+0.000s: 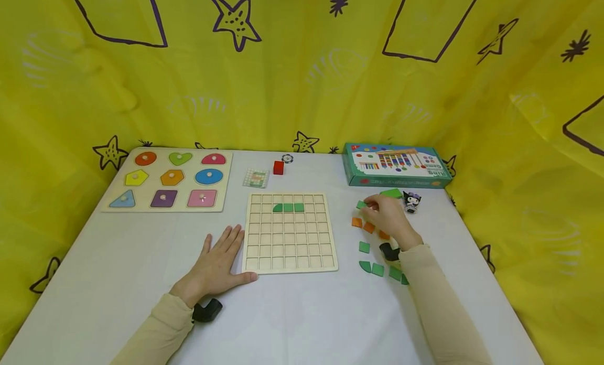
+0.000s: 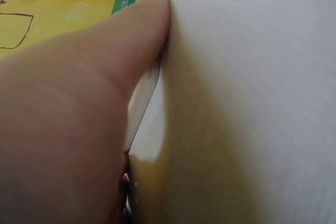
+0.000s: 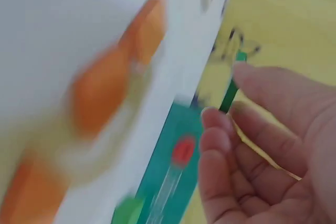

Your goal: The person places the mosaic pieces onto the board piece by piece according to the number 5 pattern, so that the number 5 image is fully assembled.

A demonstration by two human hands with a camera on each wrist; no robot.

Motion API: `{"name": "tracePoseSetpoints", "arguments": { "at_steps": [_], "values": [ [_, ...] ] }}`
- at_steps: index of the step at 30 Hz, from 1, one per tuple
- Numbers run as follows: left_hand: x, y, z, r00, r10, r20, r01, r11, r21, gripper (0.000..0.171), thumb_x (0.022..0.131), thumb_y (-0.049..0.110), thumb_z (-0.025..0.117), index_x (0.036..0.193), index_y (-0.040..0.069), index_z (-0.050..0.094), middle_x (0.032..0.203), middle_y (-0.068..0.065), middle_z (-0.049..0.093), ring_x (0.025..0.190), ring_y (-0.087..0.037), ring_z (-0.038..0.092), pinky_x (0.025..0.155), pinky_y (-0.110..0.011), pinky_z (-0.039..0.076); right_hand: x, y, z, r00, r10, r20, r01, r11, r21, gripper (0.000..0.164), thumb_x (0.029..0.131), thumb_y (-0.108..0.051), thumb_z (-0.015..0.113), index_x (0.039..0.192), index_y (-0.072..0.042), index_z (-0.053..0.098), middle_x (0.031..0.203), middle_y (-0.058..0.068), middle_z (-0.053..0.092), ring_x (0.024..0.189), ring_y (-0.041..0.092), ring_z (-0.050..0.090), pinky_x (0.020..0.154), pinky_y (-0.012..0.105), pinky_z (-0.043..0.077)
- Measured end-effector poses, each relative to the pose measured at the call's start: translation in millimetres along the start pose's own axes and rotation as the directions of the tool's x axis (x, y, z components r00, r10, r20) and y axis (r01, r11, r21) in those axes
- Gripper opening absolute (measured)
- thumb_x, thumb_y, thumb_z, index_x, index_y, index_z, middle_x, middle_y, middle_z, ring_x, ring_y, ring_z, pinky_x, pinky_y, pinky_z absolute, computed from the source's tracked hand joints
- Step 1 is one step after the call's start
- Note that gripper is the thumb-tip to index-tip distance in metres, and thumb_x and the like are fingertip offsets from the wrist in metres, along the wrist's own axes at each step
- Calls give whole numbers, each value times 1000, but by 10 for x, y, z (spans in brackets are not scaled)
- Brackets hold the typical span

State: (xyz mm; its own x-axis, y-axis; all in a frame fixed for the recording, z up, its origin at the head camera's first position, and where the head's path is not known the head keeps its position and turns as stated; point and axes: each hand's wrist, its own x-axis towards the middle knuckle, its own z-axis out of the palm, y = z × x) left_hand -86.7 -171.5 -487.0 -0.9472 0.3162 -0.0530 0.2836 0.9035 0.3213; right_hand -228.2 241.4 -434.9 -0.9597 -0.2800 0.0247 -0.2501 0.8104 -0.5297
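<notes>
Here, centre-right, the right hand [image 1: 389, 214] pinches a green tile [image 1: 360, 204] in its fingers; lower left, the left hand [image 1: 214, 268], fingers spread, touches the wooden grid board [image 1: 291, 239], perhaps steadying it.

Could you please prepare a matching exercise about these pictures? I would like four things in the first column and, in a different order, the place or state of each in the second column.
Column one:
1. Left hand
2. Right hand
3. Red block
4. Green box

Column two:
A. Just behind the small figurine
B. At the left side of the grid board
C. Beside the small patterned card
D. Pinching a green tile

Right pairs: 1-B, 2-D, 3-C, 4-A.
</notes>
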Motion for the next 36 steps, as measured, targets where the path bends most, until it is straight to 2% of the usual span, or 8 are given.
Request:
{"name": "tracePoseSetpoints", "arguments": {
  "at_steps": [4, 7, 10, 13, 19, 24, 36],
  "values": [
    [-33, -3, 1, 1000, -8, -3, 8, 1000, -5, 112, 80, 76, 55, 153, -2, 23, 160, -16, 16, 146, -34, 10, 110, -64, 0, 171, -299, 247, 993, -111, 33, 110, 993, 49, 24, 91, -14, 71, 109, 0, 69, 98, 10, 66, 87, 25, 58, 79, 40, 49],
    [-49, -13, 10, 1000, -12, -4, 12, 1000, -6, 112, 80, 76, 55, 153, -2, 23, 160, -16, 17, 146, -34, 10, 110, -64, 0, 316, -496, 417, 980, -175, 91, 172, 984, 37, 19, 91, -16, 71, 105, -3, 71, 94, 6, 66, 85, 21, 57, 78, 38, 48],
    [-48, -23, 14, 1000, -14, -3, 14, 1000, -4, 112, 80, 77, 54, 153, -1, 23, 160, -15, 16, 147, -33, 9, 110, -64, -1, 445, -649, 534, 968, -199, 153, 201, 980, 7, 17, 92, -18, 70, 102, -4, 71, 93, 4, 65, 84, 20, 56, 78, 36, 48],
    [-35, -24, 7, 1000, -3, -13, 3, 1000, -4, 112, 80, 77, 54, 153, -2, 23, 160, -15, 16, 146, -33, 9, 110, -64, 0, 538, -746, 594, 961, -190, 201, 199, 980, -26, 17, 93, -18, 70, 102, -4, 71, 95, 4, 66, 88, 21, 57, 83, 36, 48],
    [20, -14, -12, 1000, 18, -10, -17, 1000, 4, 111, 80, 78, 53, 153, -1, 23, 160, -15, 16, 147, -33, 9, 110, -65, 1, 594, -800, 629, 956, -178, 232, 202, 976, -86, 18, 92, -16, 71, 104, -2, 70, 102, 8, 66, 96, 24, 57, 92, 38, 46],
    [54, -7, -14, 1000, 17, 7, -18, 1000, 17, 112, 80, 79, 51, 154, 0, 22, 161, -14, 14, 147, -31, 8, 110, -63, 0, 586, -773, 635, 949, -222, 225, 251, 961, -111, 19, 92, -15, 71, 104, -1, 70, 102, 9, 66, 98, 25, 57, 91, 38, 46],
    [17, -37, 3, 1000, 6, 3, -6, 1000, 11, 112, 80, 79, 52, 154, -1, 22, 160, -14, 15, 147, -32, 9, 110, -64, 0, 574, -821, 701, 934, -298, 195, 328, 933, -149, 19, 91, -11, 71, 104, 2, 71, 102, 12, 67, 98, 27, 58, 91, 39, 47]
  ]
}}
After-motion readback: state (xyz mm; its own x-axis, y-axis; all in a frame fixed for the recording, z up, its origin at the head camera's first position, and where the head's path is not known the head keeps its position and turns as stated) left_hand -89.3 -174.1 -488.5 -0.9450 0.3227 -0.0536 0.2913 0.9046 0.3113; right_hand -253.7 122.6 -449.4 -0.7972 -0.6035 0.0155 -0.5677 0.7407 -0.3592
